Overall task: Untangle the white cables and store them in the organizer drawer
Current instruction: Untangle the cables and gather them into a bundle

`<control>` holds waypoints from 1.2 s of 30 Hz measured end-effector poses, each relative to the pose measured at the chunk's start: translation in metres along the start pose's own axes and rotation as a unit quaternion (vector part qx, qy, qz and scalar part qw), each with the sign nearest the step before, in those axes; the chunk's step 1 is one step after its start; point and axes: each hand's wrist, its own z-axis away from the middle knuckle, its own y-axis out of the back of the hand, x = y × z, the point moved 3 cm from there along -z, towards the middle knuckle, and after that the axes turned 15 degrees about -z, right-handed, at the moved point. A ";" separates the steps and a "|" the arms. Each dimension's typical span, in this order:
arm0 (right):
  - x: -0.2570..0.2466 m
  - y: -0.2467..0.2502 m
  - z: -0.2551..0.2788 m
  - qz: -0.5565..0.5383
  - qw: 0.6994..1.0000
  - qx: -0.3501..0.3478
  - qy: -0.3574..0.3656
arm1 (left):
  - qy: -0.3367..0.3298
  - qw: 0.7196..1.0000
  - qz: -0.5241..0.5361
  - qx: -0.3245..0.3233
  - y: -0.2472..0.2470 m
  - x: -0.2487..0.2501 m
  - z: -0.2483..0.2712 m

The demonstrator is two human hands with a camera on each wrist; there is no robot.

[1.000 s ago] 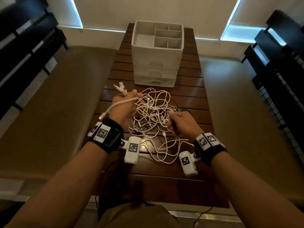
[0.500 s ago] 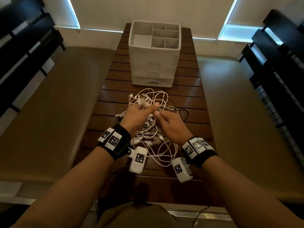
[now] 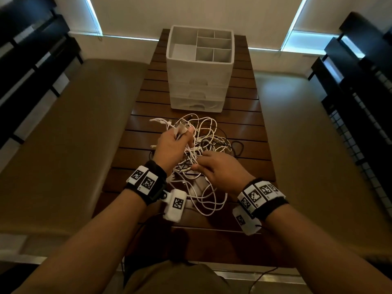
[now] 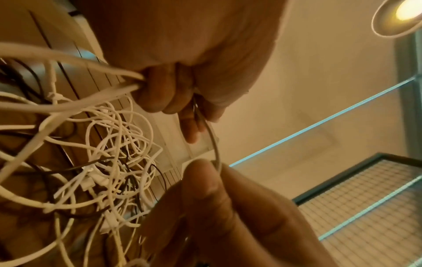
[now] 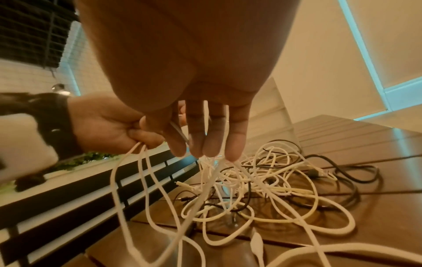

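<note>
Left grip holds cables — lifted.

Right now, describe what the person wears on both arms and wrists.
Both forearms are bare, with no sleeves. Each wrist carries a black fabric wristband, left and right, with white square tags printed with black-and-white fiducial patterns on top. A white boxy camera module hangs below each band, left and right, also bearing a black-and-white marker. Thin dark cables trail from the modules toward the person's body.

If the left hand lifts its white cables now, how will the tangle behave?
The white cables droop in loose loops below the left hand, so probably floppy. Black cables weave through them, so the tangle would likely drag along in one clump.
</note>
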 end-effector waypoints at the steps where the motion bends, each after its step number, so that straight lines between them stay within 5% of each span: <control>1: -0.002 -0.001 0.000 0.013 1.000 -0.004 0.010 | 0.000 1.000 -0.006 0.010 0.002 -0.002 -0.002; 6: 0.017 -0.022 0.015 0.083 0.989 -0.104 -0.072 | 0.066 0.982 0.152 0.088 0.030 0.002 -0.017; 9: 0.024 -0.020 0.026 0.069 0.980 -0.135 -0.130 | 0.059 0.979 0.190 0.053 0.041 0.017 -0.013; 11: 0.018 0.000 0.018 0.083 0.978 -0.104 -0.160 | 0.044 0.980 0.192 -0.013 0.037 0.022 -0.004; 14: 0.003 0.046 -0.012 0.133 0.978 0.071 -0.144 | 0.039 0.977 0.189 -0.090 0.023 0.021 0.010; 16: -0.007 0.066 -0.026 -0.008 0.979 0.152 -0.138 | 0.044 0.975 0.181 -0.121 0.015 0.020 0.016; 19: -0.020 0.055 -0.038 -0.291 0.929 0.089 -0.210 | 0.031 0.969 0.185 -0.161 0.005 0.020 0.021; 21: -0.026 0.043 -0.041 -0.370 0.900 0.088 -0.212 | 0.035 0.965 0.187 -0.180 0.002 0.019 0.024; 26: -0.024 0.041 -0.040 -0.497 0.821 0.213 -0.184 | 0.050 0.950 0.209 -0.227 -0.007 0.021 0.034; 28: -0.023 0.047 -0.037 -0.485 0.827 0.236 -0.160 | 0.056 0.960 0.199 -0.191 -0.009 0.018 0.034; 33: -0.016 0.051 -0.030 -0.355 0.895 0.250 -0.097 | 0.065 0.992 0.105 -0.025 -0.004 0.007 0.026; 36: -0.017 0.042 -0.027 -0.301 0.918 0.247 -0.072 | 0.034 0.995 0.088 -0.042 0.002 0.025 0.027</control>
